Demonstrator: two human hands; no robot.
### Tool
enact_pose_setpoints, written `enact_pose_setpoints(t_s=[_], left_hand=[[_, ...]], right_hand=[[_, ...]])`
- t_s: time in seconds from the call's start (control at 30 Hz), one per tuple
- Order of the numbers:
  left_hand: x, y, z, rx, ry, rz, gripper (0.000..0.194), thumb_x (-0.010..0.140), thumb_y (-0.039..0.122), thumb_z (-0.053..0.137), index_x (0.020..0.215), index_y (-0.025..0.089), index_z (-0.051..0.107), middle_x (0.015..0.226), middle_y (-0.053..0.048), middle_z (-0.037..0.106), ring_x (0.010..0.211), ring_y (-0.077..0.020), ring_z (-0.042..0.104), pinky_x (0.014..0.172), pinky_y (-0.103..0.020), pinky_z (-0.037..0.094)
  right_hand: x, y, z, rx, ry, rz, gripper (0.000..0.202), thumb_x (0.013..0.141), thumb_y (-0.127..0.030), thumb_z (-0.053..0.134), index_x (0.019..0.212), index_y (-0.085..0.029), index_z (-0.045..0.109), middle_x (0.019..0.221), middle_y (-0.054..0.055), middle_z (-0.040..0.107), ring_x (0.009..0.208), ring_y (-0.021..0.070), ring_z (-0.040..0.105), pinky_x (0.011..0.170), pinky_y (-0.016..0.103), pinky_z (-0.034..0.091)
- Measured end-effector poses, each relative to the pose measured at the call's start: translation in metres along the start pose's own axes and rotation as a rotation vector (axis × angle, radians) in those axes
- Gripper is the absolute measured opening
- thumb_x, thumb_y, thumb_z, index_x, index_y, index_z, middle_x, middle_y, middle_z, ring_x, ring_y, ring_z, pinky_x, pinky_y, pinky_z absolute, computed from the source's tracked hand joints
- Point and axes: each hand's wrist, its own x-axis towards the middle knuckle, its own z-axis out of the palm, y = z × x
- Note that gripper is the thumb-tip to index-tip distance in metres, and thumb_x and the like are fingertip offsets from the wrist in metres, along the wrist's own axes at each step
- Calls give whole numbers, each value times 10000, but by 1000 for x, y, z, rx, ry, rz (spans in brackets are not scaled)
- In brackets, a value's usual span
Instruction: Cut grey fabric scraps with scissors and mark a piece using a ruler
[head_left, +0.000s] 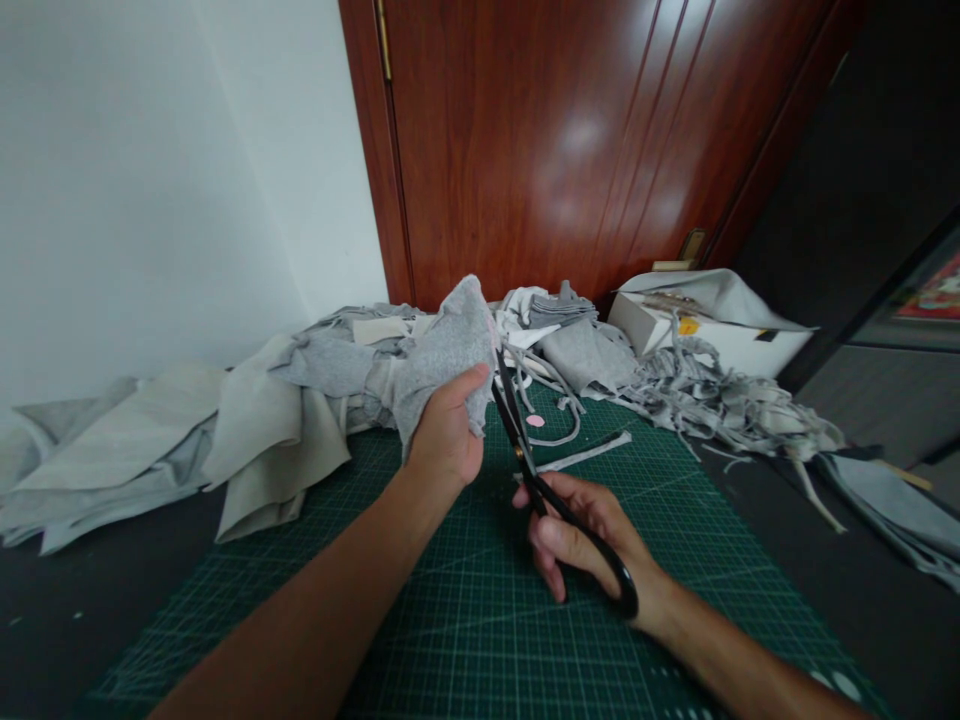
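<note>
My left hand grips a piece of grey fabric and holds it up above the mat, thumb on the near side. Black-handled scissors are in my right hand, with fingers through the handle loops. Their blades point up and away, slightly apart, at the right edge of the fabric, where a thin pinkish-white border shows. Whether the blades are touching the cloth is hard to tell. Under the scissors a narrow grey strip lies on the green cutting mat.
Grey and cream fabric pieces are heaped on the left. A tangle of cut strips lies on the right, before a white box. Behind stand a white wall and a brown wooden door. A small pink scrap rests on the mat.
</note>
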Motion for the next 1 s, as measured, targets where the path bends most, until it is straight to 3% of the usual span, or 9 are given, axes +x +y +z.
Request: enact_pose_setpoints(t_s=[0.27,0.53,0.7,0.87,1.0], left_hand=[[-4,-10,-6,39,-57,-114,365,658,185,834,1017,148,778,925,-79,826,1055,-352,777,1029,-484,581],[-5,-10,-5,55,-64,-79,356,652,208,848,994,147,770,931,-82,824,1093,-352,765,1066,-486,555],[-9,-12,-5,59,-48,-178,346,700,197,806,1035,137,751,950,-78,822,1008,-326,783,966,-460,609],[-12,-19,-9,119,-96,-283,226,743,297,786,873,125,720,793,-91,792,865,-315,786,876,-440,627],[-14,-23,-13,150,-138,-299,293,709,374,828,855,146,716,773,-74,785,878,-312,781,875,-420,615]], right_hand=[[0,1,0,20,17,-54,512,902,-639,756,1079,-178,620,582,-61,601,414,109,527,458,232,424],[0,2,0,-9,17,-36,504,919,-637,737,1084,-177,614,574,-57,610,416,112,525,465,239,431],[0,3,0,20,49,-64,503,917,-620,748,1094,-166,626,590,-59,603,421,103,527,460,228,430],[1,4,0,27,90,-66,491,906,-616,762,1073,-174,632,607,-55,614,423,107,539,453,233,448],[2,4,0,44,100,-74,471,914,-598,765,1064,-172,631,607,-51,622,424,100,534,458,226,448]])
